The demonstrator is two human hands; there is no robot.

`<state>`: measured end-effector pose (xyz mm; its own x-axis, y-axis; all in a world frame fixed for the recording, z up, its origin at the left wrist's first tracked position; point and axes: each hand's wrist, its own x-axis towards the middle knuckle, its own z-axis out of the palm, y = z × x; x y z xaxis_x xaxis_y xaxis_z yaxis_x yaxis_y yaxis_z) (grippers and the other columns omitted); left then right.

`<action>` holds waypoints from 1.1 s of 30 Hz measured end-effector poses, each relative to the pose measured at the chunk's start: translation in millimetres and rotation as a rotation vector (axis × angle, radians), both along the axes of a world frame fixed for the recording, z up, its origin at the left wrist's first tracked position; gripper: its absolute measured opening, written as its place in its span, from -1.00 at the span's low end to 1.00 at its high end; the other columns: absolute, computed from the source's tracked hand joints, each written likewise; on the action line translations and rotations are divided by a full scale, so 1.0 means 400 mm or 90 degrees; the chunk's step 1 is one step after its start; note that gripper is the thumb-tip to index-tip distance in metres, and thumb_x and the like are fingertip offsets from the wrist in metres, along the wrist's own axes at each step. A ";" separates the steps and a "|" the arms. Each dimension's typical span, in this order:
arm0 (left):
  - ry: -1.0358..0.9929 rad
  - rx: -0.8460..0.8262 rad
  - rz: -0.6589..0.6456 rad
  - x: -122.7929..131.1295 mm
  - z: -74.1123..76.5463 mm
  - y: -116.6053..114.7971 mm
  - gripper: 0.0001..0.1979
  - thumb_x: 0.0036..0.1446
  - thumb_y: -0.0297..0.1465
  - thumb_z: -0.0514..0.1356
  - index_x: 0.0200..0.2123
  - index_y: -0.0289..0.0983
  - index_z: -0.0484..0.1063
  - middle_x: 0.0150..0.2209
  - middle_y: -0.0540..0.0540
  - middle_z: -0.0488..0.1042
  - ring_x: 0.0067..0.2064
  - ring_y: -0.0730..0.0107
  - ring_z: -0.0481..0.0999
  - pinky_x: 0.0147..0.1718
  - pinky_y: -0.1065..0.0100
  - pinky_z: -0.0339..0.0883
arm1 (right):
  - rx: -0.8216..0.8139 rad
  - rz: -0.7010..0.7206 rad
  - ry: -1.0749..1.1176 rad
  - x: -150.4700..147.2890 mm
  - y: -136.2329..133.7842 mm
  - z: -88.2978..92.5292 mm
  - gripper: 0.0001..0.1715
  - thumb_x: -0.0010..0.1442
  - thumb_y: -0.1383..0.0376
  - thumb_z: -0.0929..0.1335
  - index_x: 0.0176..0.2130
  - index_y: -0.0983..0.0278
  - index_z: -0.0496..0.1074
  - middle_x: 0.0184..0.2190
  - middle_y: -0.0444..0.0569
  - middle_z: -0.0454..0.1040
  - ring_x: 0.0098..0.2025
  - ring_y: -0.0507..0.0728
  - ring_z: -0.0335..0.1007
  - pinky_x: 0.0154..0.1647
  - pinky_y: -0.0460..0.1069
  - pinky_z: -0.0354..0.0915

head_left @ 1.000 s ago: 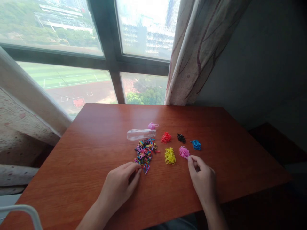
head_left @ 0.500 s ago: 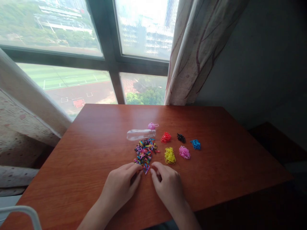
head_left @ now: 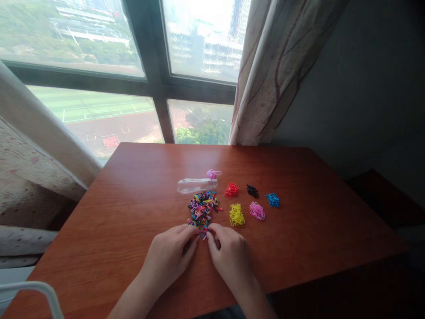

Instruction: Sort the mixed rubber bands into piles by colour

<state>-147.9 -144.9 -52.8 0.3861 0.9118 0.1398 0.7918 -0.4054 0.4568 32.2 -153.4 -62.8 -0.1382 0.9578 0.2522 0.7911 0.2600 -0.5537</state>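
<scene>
A pile of small mixed-colour rubber bands (head_left: 201,208) lies on the brown table, its near end between my two hands. My left hand (head_left: 172,246) is closed in a pinch at the left of that end, thumb and forefinger on a few bands. From the right, my right hand (head_left: 229,248) pinches at the same small clump of bands, which looks blue, red and pink. The fingertips of both hands almost meet there. Exactly which bands each hand holds is too small to make out.
Right of the pile lie sorted heaps of red bands (head_left: 231,190), black bands (head_left: 252,191), blue bands (head_left: 272,200), yellow bands (head_left: 237,215) and pink bands (head_left: 257,211). Behind it lie a clear plastic bottle (head_left: 194,186) and a pink cap (head_left: 211,173). A white curved bar (head_left: 40,288) shows at lower left.
My right hand has moved slightly left, closing the gap to my left hand. A few bands at the pile's near end now sit between the fingertips. The view has shifted slightly.
</scene>
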 end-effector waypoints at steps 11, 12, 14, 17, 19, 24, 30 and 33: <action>-0.003 0.000 0.001 0.002 0.000 0.004 -0.84 0.27 -0.39 0.08 -0.21 -0.13 0.46 -0.24 -0.01 0.60 -0.25 0.30 0.59 -0.31 0.38 0.35 | -0.023 -0.013 0.071 0.006 -0.001 0.002 -0.80 0.30 0.36 0.26 -0.26 0.21 0.47 -0.46 -0.13 0.51 -0.41 0.07 0.45 -0.35 -0.09 0.16; -0.004 -0.002 0.001 0.002 0.000 0.004 -0.84 0.28 -0.38 0.08 -0.20 -0.13 0.46 -0.24 -0.01 0.60 -0.24 0.30 0.59 -0.31 0.38 0.35 | -0.025 -0.014 0.087 0.007 0.000 0.003 -0.80 0.29 0.36 0.26 -0.26 0.21 0.47 -0.47 -0.14 0.51 -0.42 0.07 0.44 -0.35 -0.09 0.16; -0.009 -0.005 0.000 0.004 0.001 0.004 -0.85 0.28 -0.37 0.08 -0.20 -0.13 0.46 -0.24 -0.01 0.60 -0.25 0.30 0.59 -0.31 0.38 0.35 | -0.028 -0.015 0.113 0.009 0.000 0.005 -0.80 0.29 0.35 0.26 -0.27 0.21 0.48 -0.49 -0.16 0.49 -0.45 0.06 0.42 -0.37 -0.10 0.16; -0.022 -0.016 -0.002 0.007 0.004 0.002 -0.85 0.28 -0.37 0.09 -0.19 -0.13 0.46 -0.23 0.00 0.60 -0.24 0.31 0.59 -0.30 0.38 0.35 | -0.030 -0.009 0.142 0.010 0.001 0.004 -0.81 0.29 0.34 0.27 -0.26 0.21 0.48 -0.51 -0.17 0.47 -0.46 0.05 0.40 -0.39 -0.11 0.16; -0.029 -0.023 -0.002 0.009 0.005 0.001 -0.86 0.28 -0.35 0.10 -0.18 -0.13 0.46 -0.24 0.00 0.60 -0.25 0.32 0.59 -0.29 0.38 0.36 | -0.028 0.005 0.159 0.010 0.002 0.000 -0.82 0.29 0.33 0.27 -0.25 0.21 0.48 -0.49 -0.16 0.48 -0.46 0.05 0.40 -0.38 -0.11 0.16; -0.027 -0.033 0.000 0.013 0.005 0.000 -0.85 0.28 -0.34 0.09 -0.21 -0.16 0.46 -0.30 -0.01 0.58 -0.29 0.32 0.57 -0.32 0.38 0.36 | -0.027 0.039 0.192 0.011 0.000 -0.007 -0.84 0.28 0.33 0.29 -0.24 0.21 0.48 -0.47 -0.15 0.50 -0.44 0.05 0.41 -0.36 -0.11 0.18; -0.038 -0.035 0.001 0.013 0.006 0.002 -0.83 0.27 -0.40 0.06 -0.22 -0.16 0.46 -0.26 -0.02 0.59 -0.26 0.33 0.58 -0.29 0.39 0.37 | -0.029 0.034 0.215 0.012 0.001 -0.007 -0.83 0.29 0.33 0.29 -0.26 0.21 0.48 -0.48 -0.17 0.48 -0.46 0.04 0.39 -0.39 -0.11 0.17; -0.041 -0.029 0.005 0.011 0.007 0.001 -0.82 0.25 -0.42 0.07 -0.22 -0.16 0.47 -0.28 -0.01 0.59 -0.29 0.33 0.59 -0.33 0.40 0.37 | -0.032 0.020 0.228 0.013 0.002 -0.006 -0.84 0.28 0.33 0.29 -0.26 0.21 0.49 -0.49 -0.17 0.47 -0.47 0.03 0.37 -0.41 -0.11 0.16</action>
<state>-143.3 -144.6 -50.1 0.3705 0.9207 0.1227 0.7636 -0.3771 0.5242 37.5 -152.7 -65.1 -0.0795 0.9668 0.2427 0.5359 0.2467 -0.8074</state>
